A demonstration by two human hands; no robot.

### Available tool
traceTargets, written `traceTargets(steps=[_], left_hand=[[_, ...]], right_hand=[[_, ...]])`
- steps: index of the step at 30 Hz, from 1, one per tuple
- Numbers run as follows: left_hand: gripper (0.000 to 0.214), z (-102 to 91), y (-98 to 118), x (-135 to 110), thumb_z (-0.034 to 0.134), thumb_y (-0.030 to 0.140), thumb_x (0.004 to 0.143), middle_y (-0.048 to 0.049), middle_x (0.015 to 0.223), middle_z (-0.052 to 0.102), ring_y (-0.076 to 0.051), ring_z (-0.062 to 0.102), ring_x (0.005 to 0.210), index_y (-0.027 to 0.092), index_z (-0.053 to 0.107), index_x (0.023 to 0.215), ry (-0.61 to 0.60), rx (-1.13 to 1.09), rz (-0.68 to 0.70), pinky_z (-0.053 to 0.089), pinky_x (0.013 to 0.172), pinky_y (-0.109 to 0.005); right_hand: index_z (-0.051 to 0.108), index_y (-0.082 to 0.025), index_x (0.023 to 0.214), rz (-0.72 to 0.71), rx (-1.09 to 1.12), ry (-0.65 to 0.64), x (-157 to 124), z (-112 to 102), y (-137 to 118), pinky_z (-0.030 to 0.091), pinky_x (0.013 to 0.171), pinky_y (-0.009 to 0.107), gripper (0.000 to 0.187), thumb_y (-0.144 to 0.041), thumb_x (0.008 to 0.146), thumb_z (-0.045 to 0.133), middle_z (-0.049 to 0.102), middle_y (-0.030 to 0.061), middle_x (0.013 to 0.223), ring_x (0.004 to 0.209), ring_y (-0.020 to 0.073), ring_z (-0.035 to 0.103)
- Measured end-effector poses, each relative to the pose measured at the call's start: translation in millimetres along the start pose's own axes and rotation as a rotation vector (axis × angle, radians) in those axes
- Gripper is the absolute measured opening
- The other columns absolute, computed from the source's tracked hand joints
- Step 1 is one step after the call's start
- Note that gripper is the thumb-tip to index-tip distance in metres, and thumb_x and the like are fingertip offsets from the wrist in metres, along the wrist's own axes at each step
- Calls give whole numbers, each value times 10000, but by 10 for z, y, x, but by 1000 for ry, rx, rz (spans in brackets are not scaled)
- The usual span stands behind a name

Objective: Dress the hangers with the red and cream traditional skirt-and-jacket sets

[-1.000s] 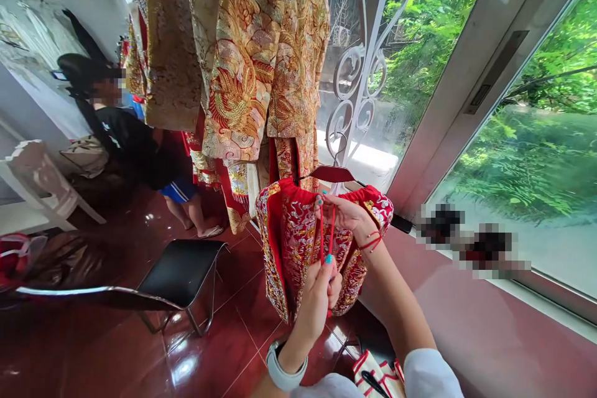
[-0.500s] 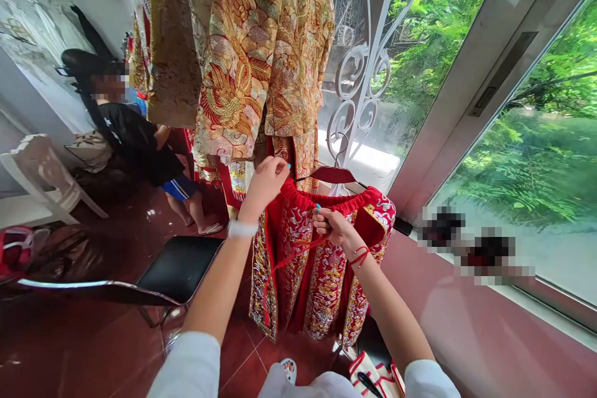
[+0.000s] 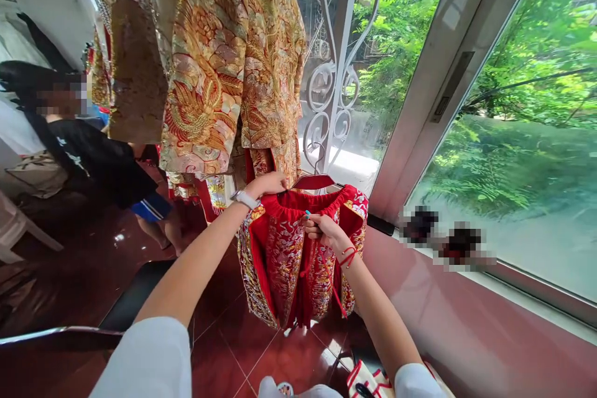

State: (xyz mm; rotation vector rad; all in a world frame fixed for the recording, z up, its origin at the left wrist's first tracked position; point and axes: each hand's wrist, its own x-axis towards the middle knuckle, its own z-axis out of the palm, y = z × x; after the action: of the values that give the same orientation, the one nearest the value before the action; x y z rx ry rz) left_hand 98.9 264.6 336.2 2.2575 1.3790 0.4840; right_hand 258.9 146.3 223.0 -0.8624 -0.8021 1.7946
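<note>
The left grip (image 3: 269, 185) clamped the red skirt (image 3: 286, 252) at its waistband beside the hanger (image 3: 317, 181); the right grip (image 3: 321, 229) pinched the drawstring (image 3: 336, 291) just below.

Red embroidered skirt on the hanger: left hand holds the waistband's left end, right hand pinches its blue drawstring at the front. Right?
Not blue: the head view shows the drawstring is red. Otherwise so: red embroidered skirt on the hanger, left hand holding the waistband's left end, right hand pinching the drawstring at the front.
</note>
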Motion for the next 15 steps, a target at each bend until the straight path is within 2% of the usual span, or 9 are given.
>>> traceTargets(steps=[1,3,5,7,9,11,12,14,15], left_hand=[[127,10,4,-63,625,83,677,-31,676,684,-210,642,745,193,686,659,82,22,50,487,789,-294],[201,64,10,-218,556,85,767,-55,757,689,-216,647,804,180,715,845,326,69,120,469,804,-293],[257,153,7,-380,516,86,818,-50,715,646,-215,631,751,166,698,981,524,91,134,452,750,-292],[244,240,-23,-520,514,102,842,-2,630,559,-188,578,653,172,675,1011,554,50,137,419,686,-273],[187,298,-85,-643,524,139,857,43,580,466,-155,506,580,187,653,983,512,-65,176,390,643,-253],[147,359,-158,-779,523,184,869,53,598,449,-139,478,574,197,631,968,497,-235,223,387,629,-241],[142,418,-186,-865,515,206,876,46,632,474,-136,485,592,201,621,970,529,-324,229,394,631,-239],[137,651,-203,-1081,492,259,891,23,713,531,-137,507,633,209,598,963,626,-488,191,411,637,-240],[133,835,-186,-1204,486,285,894,11,747,553,-140,517,652,213,588,938,662,-553,142,420,642,-244]], right_hand=[[304,-238,689,6,-7,6,20,3,0,101,401,185,343,-168,818,615,256,-113,520,442,42,107],[308,-236,686,16,-20,18,58,15,15,96,404,184,351,-188,814,631,273,-110,515,440,38,117],[307,-235,685,13,-26,25,74,16,45,95,407,183,366,-211,811,649,289,-108,517,443,35,121],[296,-237,680,14,-27,27,53,-9,78,99,407,184,389,-226,808,663,288,-108,516,446,36,122],[287,-237,672,27,-27,25,4,-56,101,106,406,184,409,-221,799,676,284,-108,515,451,36,126],[287,-236,667,46,-24,21,-49,-103,110,111,404,182,421,-210,794,687,282,-108,518,457,36,129],[289,-235,668,54,-20,18,-68,-119,111,115,403,181,424,-208,795,692,282,-107,524,461,36,132],[296,-235,677,63,-8,13,-82,-122,115,128,402,178,422,-215,808,697,275,-107,538,466,38,136],[300,-236,684,65,-1,11,-77,-111,119,134,400,178,418,-219,817,696,266,-109,544,468,40,137]])
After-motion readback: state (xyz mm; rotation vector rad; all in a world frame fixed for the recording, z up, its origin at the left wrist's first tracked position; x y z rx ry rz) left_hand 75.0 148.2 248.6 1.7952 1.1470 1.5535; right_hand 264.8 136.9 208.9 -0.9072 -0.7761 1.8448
